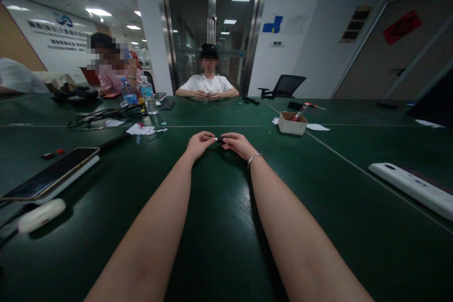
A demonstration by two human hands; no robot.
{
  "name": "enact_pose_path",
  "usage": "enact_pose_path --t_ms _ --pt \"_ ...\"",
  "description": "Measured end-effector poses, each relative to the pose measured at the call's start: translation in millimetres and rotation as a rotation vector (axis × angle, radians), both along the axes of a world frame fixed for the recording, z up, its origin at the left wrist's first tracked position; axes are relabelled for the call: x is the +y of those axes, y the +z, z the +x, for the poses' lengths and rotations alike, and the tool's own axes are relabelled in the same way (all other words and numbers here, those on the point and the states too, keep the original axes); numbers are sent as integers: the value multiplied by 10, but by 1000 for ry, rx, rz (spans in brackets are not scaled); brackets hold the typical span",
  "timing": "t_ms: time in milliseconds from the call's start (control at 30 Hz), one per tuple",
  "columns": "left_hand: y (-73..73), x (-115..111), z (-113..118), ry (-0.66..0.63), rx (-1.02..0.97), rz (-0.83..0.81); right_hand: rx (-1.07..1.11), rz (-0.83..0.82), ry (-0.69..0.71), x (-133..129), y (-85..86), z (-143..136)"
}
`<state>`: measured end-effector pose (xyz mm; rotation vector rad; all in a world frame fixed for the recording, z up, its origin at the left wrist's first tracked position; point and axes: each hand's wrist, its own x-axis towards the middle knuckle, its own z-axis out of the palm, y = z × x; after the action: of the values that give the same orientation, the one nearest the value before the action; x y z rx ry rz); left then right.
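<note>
My left hand and my right hand meet low over the green table, straight ahead of me. Between their fingertips is a small black piece with a silver end; its exact kind is too small to make out. The left fingers pinch the silver end, while those of my right hand close on the black part. A silver bracelet circles my right wrist.
To the left lie a phone, a white rounded case, cables and paper scraps. Water bottles stand behind them. A small box holding tools and a white device are right. A person sits opposite.
</note>
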<state>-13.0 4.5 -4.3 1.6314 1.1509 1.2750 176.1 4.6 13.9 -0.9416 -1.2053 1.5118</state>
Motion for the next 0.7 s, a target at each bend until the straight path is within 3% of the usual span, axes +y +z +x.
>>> enact_pose_path --t_ms 133,467,700 --pt "3 -9 9 -26 -21 2 -3 4 7 6 -5 2" --pt "51 13 -25 121 -3 -110 71 36 -54 39 -45 40" --pt "54 -16 47 82 33 -96 -11 40 24 34 -47 17"
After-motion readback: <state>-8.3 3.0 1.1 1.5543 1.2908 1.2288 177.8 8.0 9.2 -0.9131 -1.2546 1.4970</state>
